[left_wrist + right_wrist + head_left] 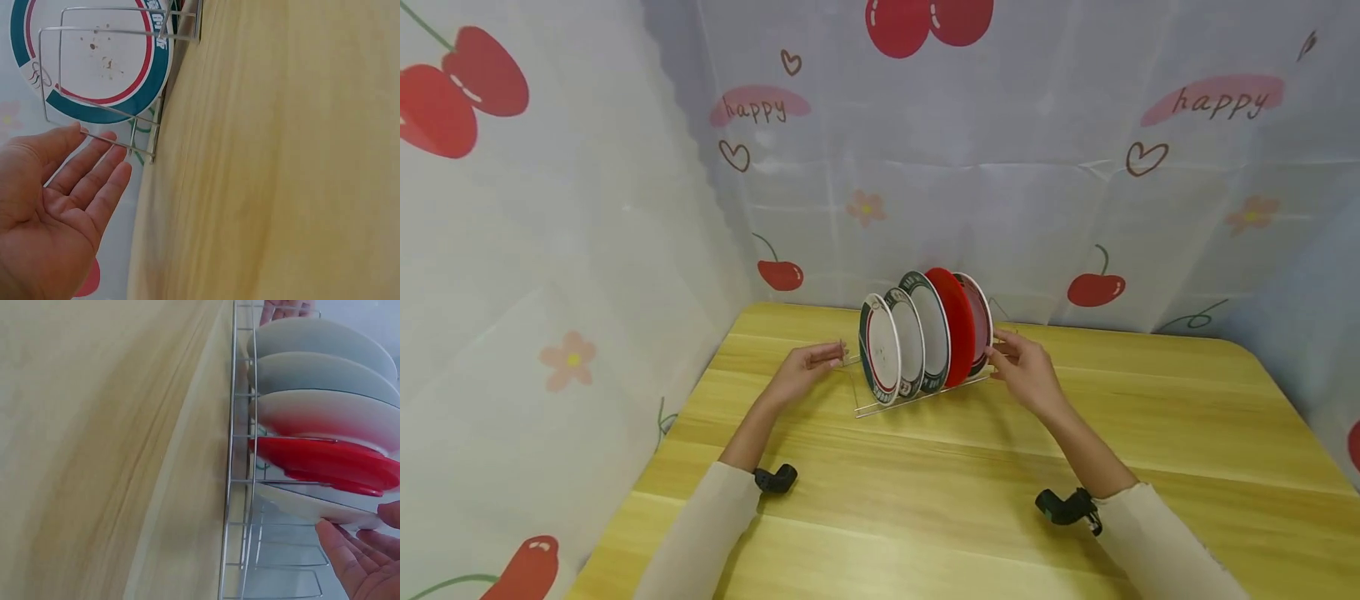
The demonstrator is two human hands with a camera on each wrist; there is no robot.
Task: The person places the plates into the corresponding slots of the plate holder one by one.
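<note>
Several plates stand on edge in a wire dish rack (917, 401). My left hand (808, 367) is at the rack's left end, its thumb and fingertips pinching the end wire (103, 139). Closest to that hand is a white plate with a green and red border (883, 350). A red plate (951, 325) stands toward the right. At the right end of the row, my right hand (1026, 371) holds the rim of the last plate (981, 312), its thumb on one side and fingers on the other. In the right wrist view this plate (300, 503) leans below the red one.
The rack stands on a wooden table (880, 517) near its back edge. Behind it hangs a pale curtain (970, 208) printed with cherries and hearts. Vacant rack slots (287, 562) show beyond the last plate. Black cameras sit at both wrists.
</note>
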